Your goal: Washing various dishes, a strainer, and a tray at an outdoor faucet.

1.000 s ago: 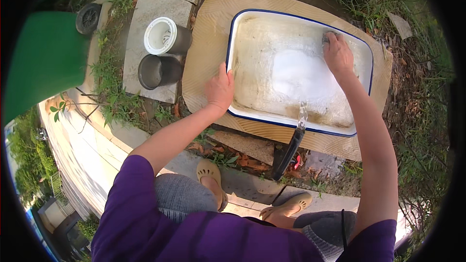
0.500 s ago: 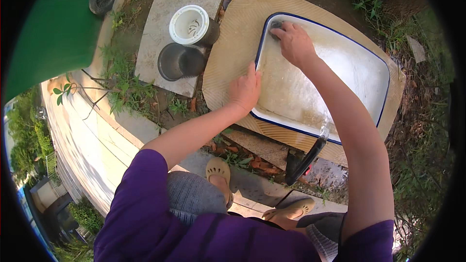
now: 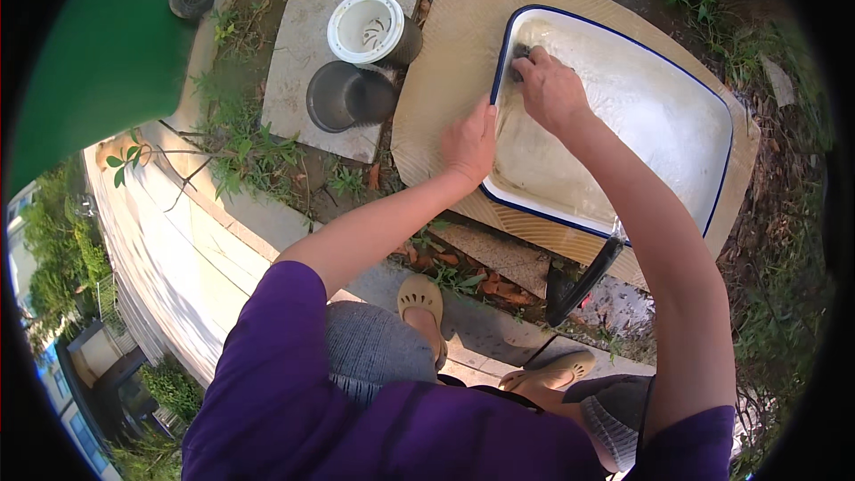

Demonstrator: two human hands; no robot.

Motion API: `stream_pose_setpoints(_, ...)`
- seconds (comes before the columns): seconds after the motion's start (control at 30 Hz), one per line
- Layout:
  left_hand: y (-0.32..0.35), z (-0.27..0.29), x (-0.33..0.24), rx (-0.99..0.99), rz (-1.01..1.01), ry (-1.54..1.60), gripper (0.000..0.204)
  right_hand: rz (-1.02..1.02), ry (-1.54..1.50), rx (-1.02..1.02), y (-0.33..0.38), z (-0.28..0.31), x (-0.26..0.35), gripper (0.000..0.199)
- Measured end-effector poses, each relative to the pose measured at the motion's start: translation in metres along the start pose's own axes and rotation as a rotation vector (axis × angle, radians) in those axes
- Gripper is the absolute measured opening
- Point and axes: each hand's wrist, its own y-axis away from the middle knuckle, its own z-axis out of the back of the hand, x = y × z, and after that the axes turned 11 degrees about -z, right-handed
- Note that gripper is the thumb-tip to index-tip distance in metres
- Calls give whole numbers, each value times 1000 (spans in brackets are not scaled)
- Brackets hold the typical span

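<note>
Scrubbing of a white enamel tray (image 3: pixel 677 125) with a dark blue rim, set on a ribbed tan board (image 3: pixel 445 62) laid over the ground. The right hand (image 3: pixel 550 89) is closed on a small dark scrubber (image 3: pixel 521 55), only partly seen beneath the fingers; it is now pressed into the tray's far left corner, whereas a second ago it was worked at the far right end. The left hand (image 3: pixel 470 144) is laid flat with fingers together on the tray's left rim, gripping nothing, as it was before. The scrubbing is judged to have passed across the whole basin, the left corner being treated now. The tray's inner surface is seen wet, glossy and filmed with pale suds. Beside the board, on a rough stone slab (image 3: pixel 312 62), two round pots are lying: one white-rimmed (image 3: pixel 367 28), one dark grey (image 3: pixel 343 96). A black tap (image 3: pixel 583 281) is seen at the near edge.
</note>
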Motion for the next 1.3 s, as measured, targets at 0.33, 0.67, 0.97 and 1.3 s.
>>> stream_pose_setpoints(0.33,-6,3,1,-22,33,109,34,450,69,416,80,9,9,22)
stream_pose_setpoints(0.67,-5,2,1,60,8,63,29,72,25,331,75,43,-44,30)
stream_pose_setpoints(0.97,-10,14,1,107,-24,44,26,156,-96,346,56,10,-3,31)
stream_pose_setpoints(1.3,-10,7,5,123,-7,26,26,205,-59,475,75,-9,22,24)
